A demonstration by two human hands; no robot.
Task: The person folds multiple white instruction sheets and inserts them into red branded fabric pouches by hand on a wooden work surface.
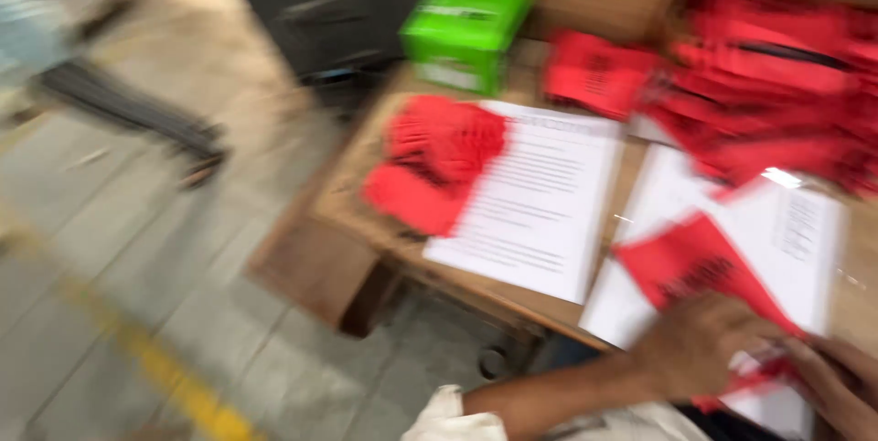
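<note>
The picture is heavily blurred. At the lower right, my left hand [690, 345] lies curled over a red flat packet [690, 267] that rests on a white printed sheet [805, 231]. My right hand [837, 381] touches the packet's near corner at the frame's right edge; whether it grips the packet I cannot tell. A second white printed sheet [540, 203] lies to the left on the wooden table [357, 194], with a small heap of red packets [434, 162] overlapping its left side.
A green box [466, 29] stands at the table's back. Many red packets [777, 75] are piled at the back right. A dark cabinet [311, 2] stands behind the table. The grey floor at the left has a yellow line [155, 359].
</note>
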